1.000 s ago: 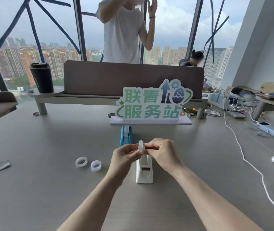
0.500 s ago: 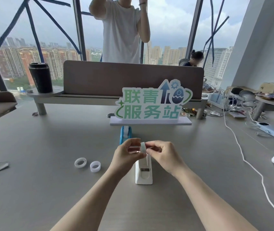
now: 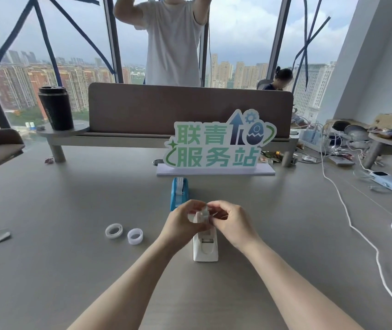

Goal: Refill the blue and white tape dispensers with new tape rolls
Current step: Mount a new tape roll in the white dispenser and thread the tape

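grey table (image 3: 71, 270), 2 dispensers (blue (image 3: 179, 192), white (image 3: 205, 248))

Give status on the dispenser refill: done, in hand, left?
Done: nothing clearly finished. In hand: left hand and right hand pinch a small white part over the white dispenser. Left: two tape rolls lie unused; blue dispenser is untouched, its contents unclear.
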